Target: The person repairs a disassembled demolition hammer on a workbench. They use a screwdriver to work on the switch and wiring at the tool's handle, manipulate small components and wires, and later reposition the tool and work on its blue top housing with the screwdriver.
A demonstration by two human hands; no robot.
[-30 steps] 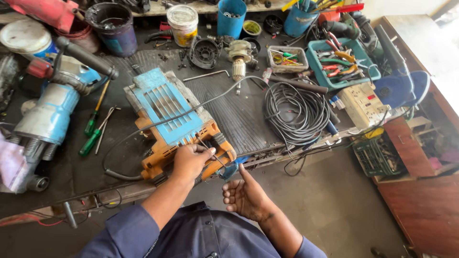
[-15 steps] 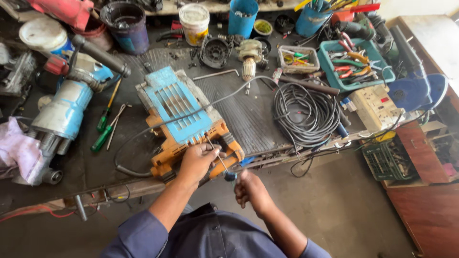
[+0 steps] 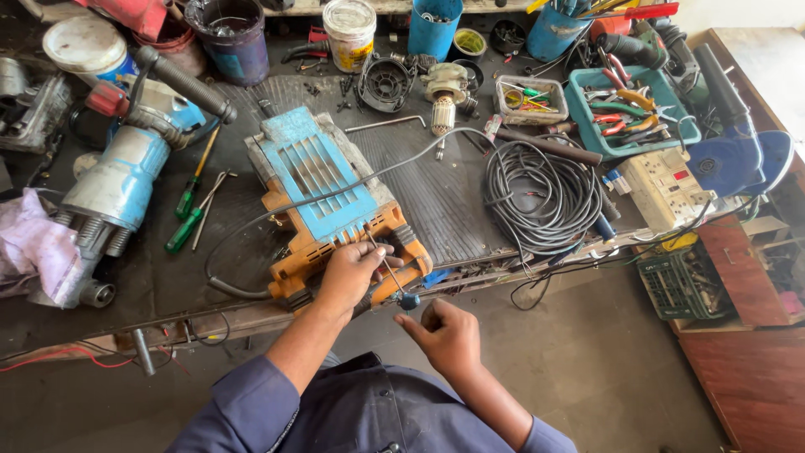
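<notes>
Workbench [image 3: 470, 210] dark, ribbed mat, tools crowded, concrete floor [image 3: 604, 369] below

Even daylight, brightest at upper right beyond the teal tray [image 3: 625, 117]; soft shadows under the hands, sharp focus, slight wide-angle bending near edges.

The power tool [image 3: 335, 205] under the left hand [image 3: 350, 273] has a scuffed orange plastic body and a matt blue ribbed cover, dusty and worn; the screwdriver [image 3: 392, 277] held by the right hand [image 3: 449, 334] shows a thin bright metal shaft and a blue plastic handle. The mat [image 3: 457, 197] beneath is dark ribbed rubber, dull; the coiled cable [image 3: 541, 197] is smooth black rubber; the rag [image 3: 33, 243] is soft pinkish cloth; the tray [image 3: 587, 117] is glossy teal plastic.
</notes>
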